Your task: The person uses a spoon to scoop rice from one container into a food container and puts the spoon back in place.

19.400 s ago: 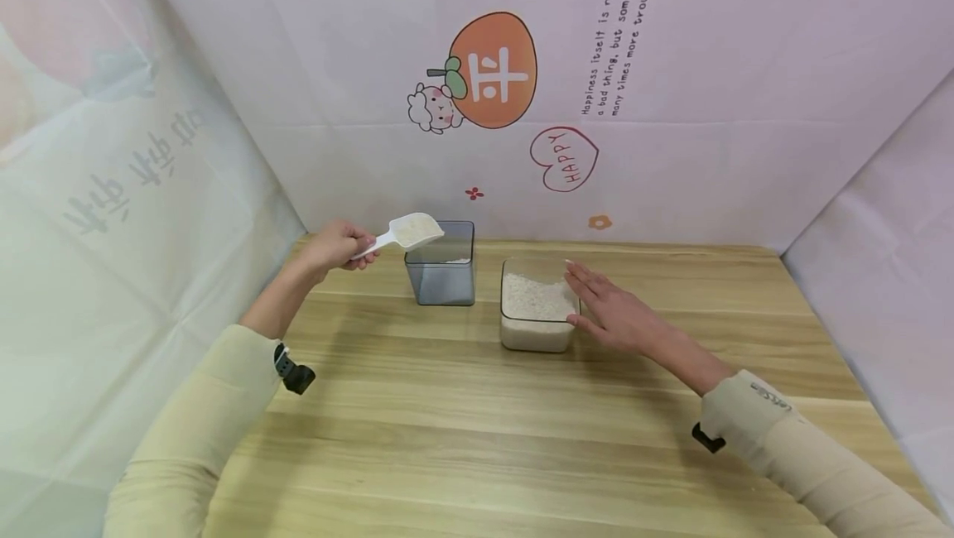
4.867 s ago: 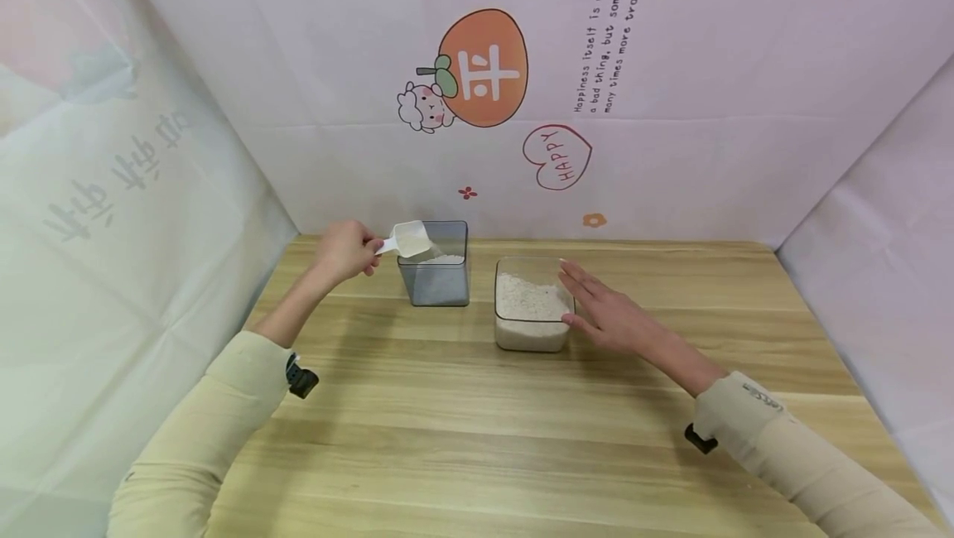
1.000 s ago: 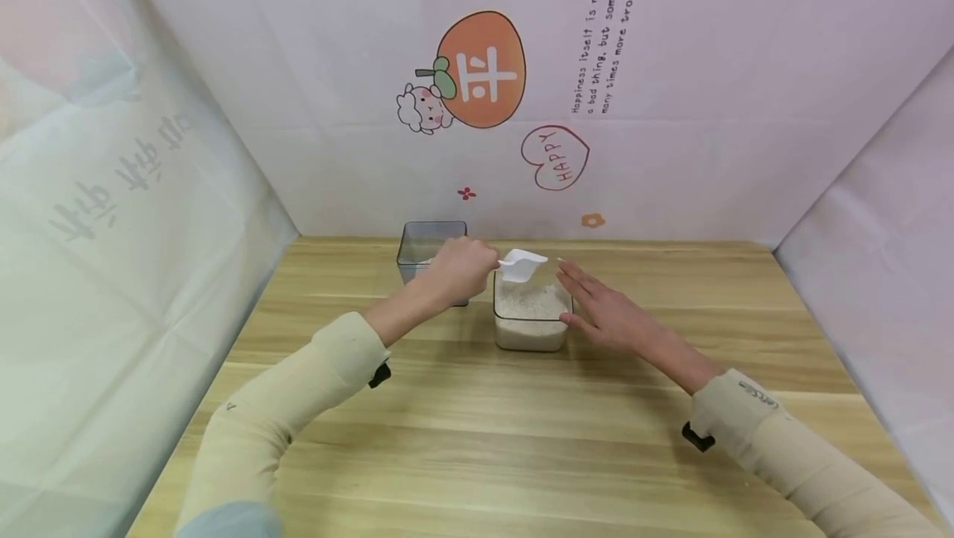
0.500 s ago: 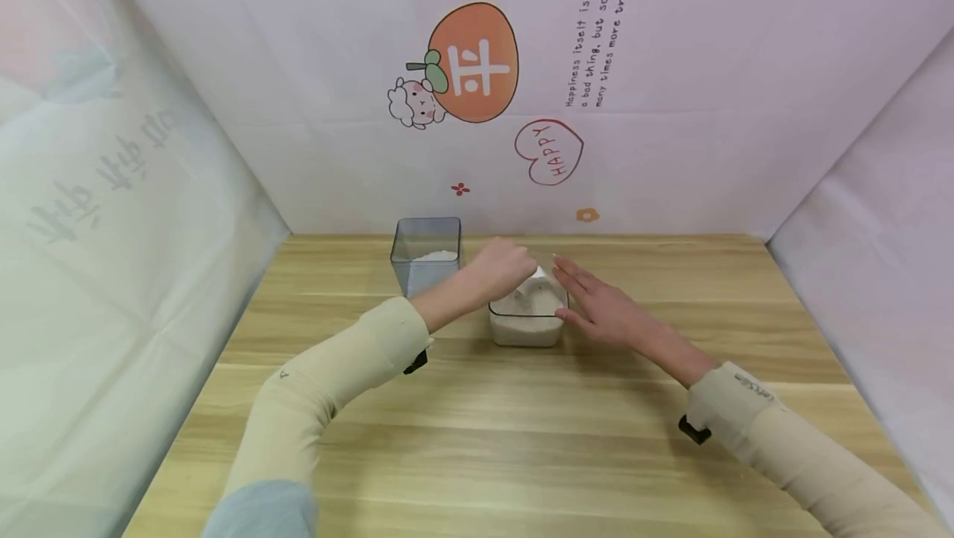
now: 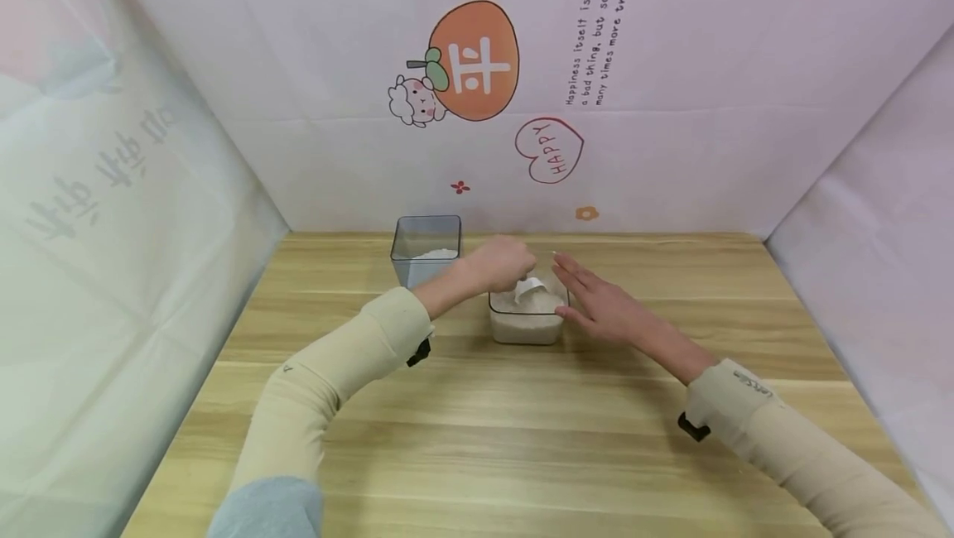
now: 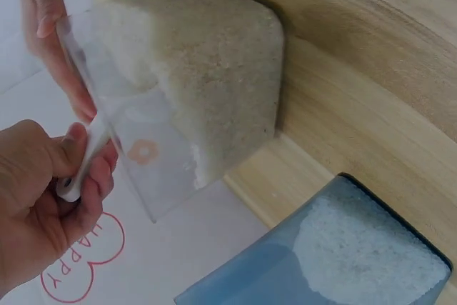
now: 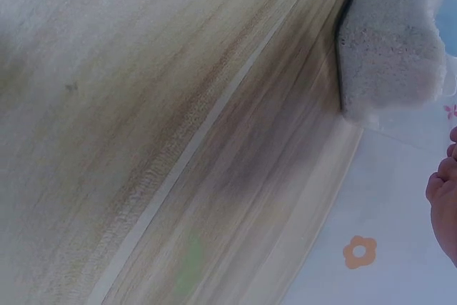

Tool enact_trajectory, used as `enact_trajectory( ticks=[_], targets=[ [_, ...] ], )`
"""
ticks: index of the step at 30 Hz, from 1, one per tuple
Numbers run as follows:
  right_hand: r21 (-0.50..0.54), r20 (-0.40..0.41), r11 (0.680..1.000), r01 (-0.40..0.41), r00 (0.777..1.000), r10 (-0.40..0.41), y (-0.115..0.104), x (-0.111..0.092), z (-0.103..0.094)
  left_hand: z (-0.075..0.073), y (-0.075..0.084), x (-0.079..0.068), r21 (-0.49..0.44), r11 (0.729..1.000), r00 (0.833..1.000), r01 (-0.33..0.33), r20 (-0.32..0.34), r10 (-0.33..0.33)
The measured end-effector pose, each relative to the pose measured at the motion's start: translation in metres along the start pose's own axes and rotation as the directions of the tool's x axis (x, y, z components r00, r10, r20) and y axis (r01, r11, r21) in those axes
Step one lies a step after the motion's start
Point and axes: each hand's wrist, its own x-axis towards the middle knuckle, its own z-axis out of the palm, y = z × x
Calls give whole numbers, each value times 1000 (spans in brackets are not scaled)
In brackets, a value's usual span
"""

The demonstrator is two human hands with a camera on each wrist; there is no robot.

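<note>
the left hand [image 5: 501, 263] is clamped on the handle of a white scoop [image 5: 532, 285], thumb on one side and curled fingers on the other, as the left wrist view shows best. the scoop's bowl is tilted down inside a clear square container [image 5: 525, 331], in among the pale grains [image 5: 547, 304] (how deep it sits is hard to tell). the right hand [image 5: 607, 310] grips nothing: in the head view its fingers are straight and lie against the right side of the clear container, the thumb apart from them near the front corner.

a blue-grey tinted container [image 5: 428, 233] stands upright to the left of the clear one, just beside it but not touching, partly behind the left forearm. it also has white grains in it, lying below its rim. both containers stand on a wood-grain table [image 5: 522, 439], towards its back edge.

beige sleeves [image 5: 335, 364] cover both forearms, and a black device [image 5: 419, 353] shows under the left cuff. behind the table hangs a white backdrop [image 5: 671, 165] printed with an orange fruit [image 5: 477, 99], a small sheep [image 5: 413, 101] and a red heart outline [image 5: 550, 151] reading "happy".
</note>
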Motion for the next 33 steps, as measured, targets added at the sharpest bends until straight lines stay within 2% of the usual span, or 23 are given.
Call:
enact_trajectory(
  ticks=[4, 6, 10, 12, 19, 25, 27, 32, 33],
  targets=[
    [-1, 11, 1000, 2, 1000, -2, 0, 1, 0, -5, -2, -3, -86, 995, 995, 56, 83, -49],
    [-10, 16, 1000, 2, 1000, -2, -1, 1, 0, -8, -3, -4, -165, 981, 988, 104, 127, -83],
    [-26, 16, 1000, 5, 1000, -5, -2, 1, -2, -9, -2, -5, -337, 920, 971, 200, 194, -140],
    [-27, 18, 1000, 6, 1000, -5, -2, 2, -3, -8, -1, -5, -384, 894, 964, 231, 212, -158],
    [-18, 29, 1000, -12, 1000, 13, -3, 2, -1, 6, -5, -2, -431, 873, 966, 227, 215, -146],
    [-23, 25, 1000, -11, 1000, 12, -5, 3, 1, 8, -18, -10, -565, 786, 959, 251, 256, -123],
    [-22, 24, 1000, -16, 1000, 17, -5, 3, 1, 6, -21, -12, -587, 766, 956, 264, 263, -128],
    [-22, 25, 1000, -22, 999, 23, -3, 4, 0, 5, -26, -20, -602, 743, 948, 293, 282, -146],
    [-23, 26, 1000, -21, 999, 22, -3, 4, 0, 5, -26, -21, -612, 731, 946, 302, 285, -152]
  ],
)
